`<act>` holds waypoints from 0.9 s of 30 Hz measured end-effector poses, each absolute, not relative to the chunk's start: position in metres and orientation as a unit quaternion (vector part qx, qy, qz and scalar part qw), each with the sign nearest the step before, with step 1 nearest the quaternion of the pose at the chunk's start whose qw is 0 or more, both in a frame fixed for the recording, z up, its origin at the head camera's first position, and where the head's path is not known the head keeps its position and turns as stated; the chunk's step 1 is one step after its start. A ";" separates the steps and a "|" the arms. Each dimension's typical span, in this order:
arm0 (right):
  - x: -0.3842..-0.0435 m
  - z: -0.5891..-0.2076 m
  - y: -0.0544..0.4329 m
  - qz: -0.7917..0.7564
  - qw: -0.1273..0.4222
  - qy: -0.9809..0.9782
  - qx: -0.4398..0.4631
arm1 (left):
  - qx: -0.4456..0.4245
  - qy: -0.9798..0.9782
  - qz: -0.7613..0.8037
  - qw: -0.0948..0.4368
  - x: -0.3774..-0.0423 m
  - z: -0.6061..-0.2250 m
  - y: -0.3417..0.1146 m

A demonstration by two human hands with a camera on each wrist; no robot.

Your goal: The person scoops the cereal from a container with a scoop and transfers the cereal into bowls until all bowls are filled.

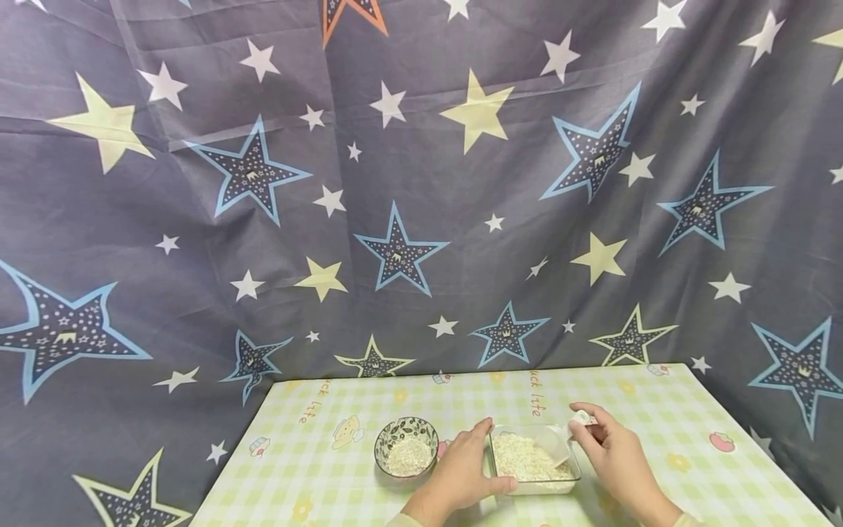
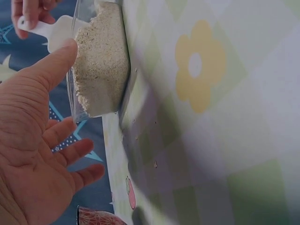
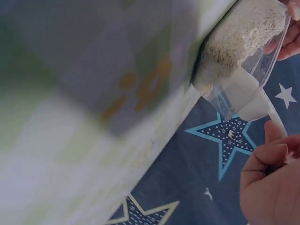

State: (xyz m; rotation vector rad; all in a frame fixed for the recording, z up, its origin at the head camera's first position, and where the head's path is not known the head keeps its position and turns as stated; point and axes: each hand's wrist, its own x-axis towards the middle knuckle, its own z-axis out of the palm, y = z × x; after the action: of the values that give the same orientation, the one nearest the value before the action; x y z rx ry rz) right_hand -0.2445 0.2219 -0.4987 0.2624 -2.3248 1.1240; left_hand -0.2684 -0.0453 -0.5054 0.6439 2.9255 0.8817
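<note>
A clear rectangular container [image 1: 538, 489] holds a heap of pale flaky grain [image 2: 104, 61]. Handle pinched between thumb and fingers, my right hand [image 1: 614, 455] holds a white scoop [image 3: 253, 107], whose broad end is down in the grain at the container's right side. At the left end of the container is my left hand [image 1: 463, 468]. Its thumb lies against the near rim, and the other fingers stretch spread toward the far left corner. A patterned bowl [image 1: 378, 446] with more of the pale grain stands left of that hand.
A green-and-white checked cloth [image 1: 316, 454] with printed flowers and fruit covers the table. Behind the table hangs a dark curtain [image 1: 421, 176] with stars. A few small crumbs [image 2: 155, 164] lie on the cloth close to the container.
</note>
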 end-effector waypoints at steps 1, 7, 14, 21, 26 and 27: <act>-0.245 -0.498 0.223 0.438 0.245 -0.862 0.073 | 0.207 0.937 0.282 0.009 -0.268 -0.506 -0.045; -0.248 -0.495 0.228 0.536 0.107 -0.836 -0.053 | 0.208 0.937 0.281 0.008 -0.269 -0.506 -0.046; -0.250 -0.502 0.227 0.607 0.065 -0.781 -0.132 | 0.207 0.936 0.284 0.013 -0.269 -0.506 -0.046; -0.248 -0.510 0.225 0.638 0.056 -0.755 -0.140 | 0.201 0.936 0.289 0.020 -0.269 -0.507 -0.047; -0.246 -0.511 0.229 0.654 0.045 -0.741 -0.147 | 0.200 0.934 0.295 0.020 -0.269 -0.507 -0.046; -0.247 -0.511 0.230 0.657 0.042 -0.738 -0.149 | 0.200 0.934 0.296 0.021 -0.269 -0.507 -0.046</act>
State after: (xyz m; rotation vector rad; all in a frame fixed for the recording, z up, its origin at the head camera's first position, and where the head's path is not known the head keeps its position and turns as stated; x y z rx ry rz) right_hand -0.2465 0.2300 -0.5111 -0.4546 -2.2577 2.0105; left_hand -0.2688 -0.0456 -0.5070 0.6199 2.8944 0.9184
